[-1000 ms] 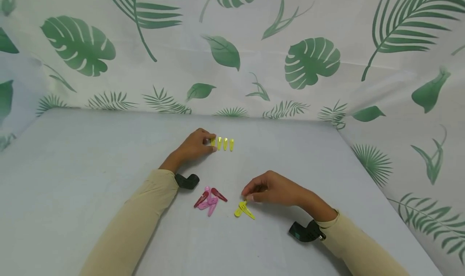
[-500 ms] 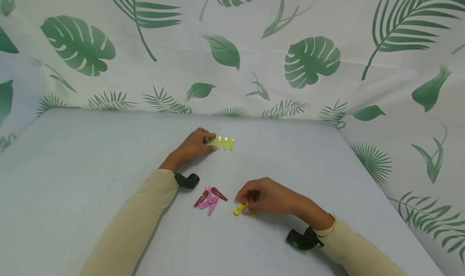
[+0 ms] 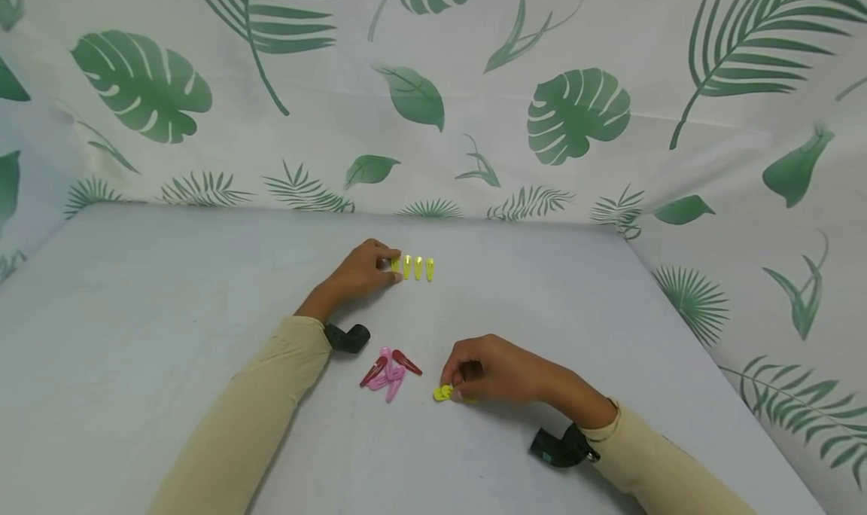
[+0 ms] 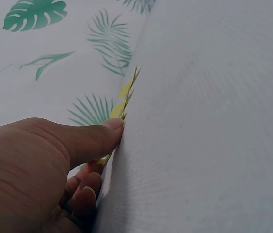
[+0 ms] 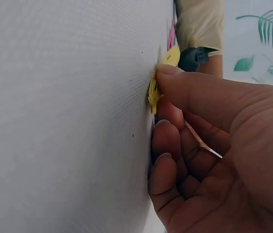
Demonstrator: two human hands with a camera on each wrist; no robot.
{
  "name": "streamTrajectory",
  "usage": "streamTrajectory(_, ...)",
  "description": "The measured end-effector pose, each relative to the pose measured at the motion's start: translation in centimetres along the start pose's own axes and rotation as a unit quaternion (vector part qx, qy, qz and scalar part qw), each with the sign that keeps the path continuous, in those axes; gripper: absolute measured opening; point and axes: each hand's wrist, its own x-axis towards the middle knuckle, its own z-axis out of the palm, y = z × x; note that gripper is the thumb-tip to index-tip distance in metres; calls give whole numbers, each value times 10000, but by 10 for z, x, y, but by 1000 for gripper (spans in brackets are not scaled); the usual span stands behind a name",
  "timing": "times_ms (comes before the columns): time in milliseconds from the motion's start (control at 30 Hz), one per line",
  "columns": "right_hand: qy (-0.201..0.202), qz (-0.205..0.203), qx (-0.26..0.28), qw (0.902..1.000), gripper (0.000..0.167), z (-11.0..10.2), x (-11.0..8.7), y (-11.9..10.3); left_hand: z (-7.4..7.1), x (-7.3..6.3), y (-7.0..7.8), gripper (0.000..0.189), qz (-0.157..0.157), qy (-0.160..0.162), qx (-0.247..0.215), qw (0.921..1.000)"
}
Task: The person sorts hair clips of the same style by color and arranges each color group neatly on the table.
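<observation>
Small yellow snap hair clips [image 3: 418,268] stand side by side in a short row toward the back. At the row's left end my left hand [image 3: 362,270] has thumb and finger around the last yellow hair clip [image 3: 395,265], pinching it at its two ends against the table. Nearer the front, my right hand [image 3: 497,370] pinches at a little heap of yellow hair clips [image 3: 442,393]. In the right wrist view, the thumb presses on a yellow clip [image 5: 153,92] close to the surface, other fingers curled below. The fingers partly hide this heap.
Left of the right hand lies a loose pile of pink hair clips [image 3: 394,383] and red hair clips [image 3: 407,362]. The white table [image 3: 203,274] meets a leaf-printed cloth backdrop [image 3: 474,101] at the back and right. Black wrist cameras [image 3: 348,339] sit on both sleeves.
My right hand has come down and slightly left onto the yellow heap, covering more of it. The left hand has stayed at the row's left end.
</observation>
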Motion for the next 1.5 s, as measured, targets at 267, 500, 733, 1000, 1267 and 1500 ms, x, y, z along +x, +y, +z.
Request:
streamTrajectory(267,106,58,-19,9999,9,-1,3,-2,-2,-1,-4,51,8,40,-72,10000)
streamTrajectory(500,188,121,299,9993,5,-1,1,1,5,1,-10,51,64,2,-80,9999)
streamTrajectory(733,274,110,662,9974,12,-4,2,5,6,1,-11,51,76,38,-122,9999)
streamTrajectory(1000,372,202,498,9979,27,-10,6,6,4,1,-7,50,54,56,-149,9999)
streamTrajectory(1267,322,255,703,9967,21,-16,10,9,2,0,-4,50,74,54,-27,10000)
streamTrajectory(1500,482,253,586,9968,16,-23,13,13,1,1,-3,51,1,28,-49,10000)
